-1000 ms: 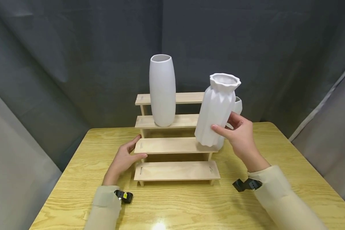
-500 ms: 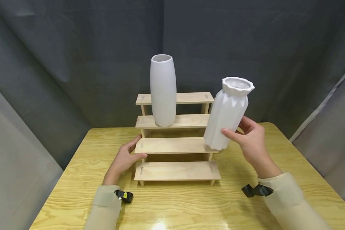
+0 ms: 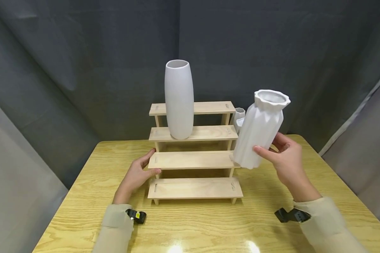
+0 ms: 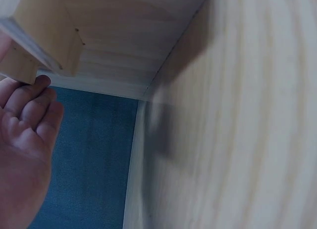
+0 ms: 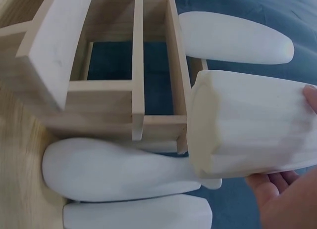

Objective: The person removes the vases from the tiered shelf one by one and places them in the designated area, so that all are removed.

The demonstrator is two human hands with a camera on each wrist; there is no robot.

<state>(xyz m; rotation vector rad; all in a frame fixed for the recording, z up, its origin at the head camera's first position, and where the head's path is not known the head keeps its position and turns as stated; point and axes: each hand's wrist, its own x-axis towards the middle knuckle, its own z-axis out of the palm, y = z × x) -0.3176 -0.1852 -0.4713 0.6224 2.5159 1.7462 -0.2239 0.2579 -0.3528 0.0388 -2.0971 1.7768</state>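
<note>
My right hand grips a white pleated vase with a ruffled rim, thumb on its near side. The vase hangs tilted, its rim leaning right, its base close to the right end of the four-tier wooden stand. In the right wrist view the pleated vase's flat base faces the stand. At the stand's left side my left hand holds an upright, thumb in front and fingers behind; its curled fingers show against the wood. A tall smooth white vase stands upright on the second tier from the top.
Behind the stand's right end, more white vases are partly hidden. The right wrist view shows a bulbous vase and a faceted one beside the stand. The yellow wooden table bears everything, with dark curtains behind it.
My right hand has carried the pleated vase to the right and slightly down, away from the stand's tiers, uncovering vases behind it. My left hand and the tall vase have stayed put.
</note>
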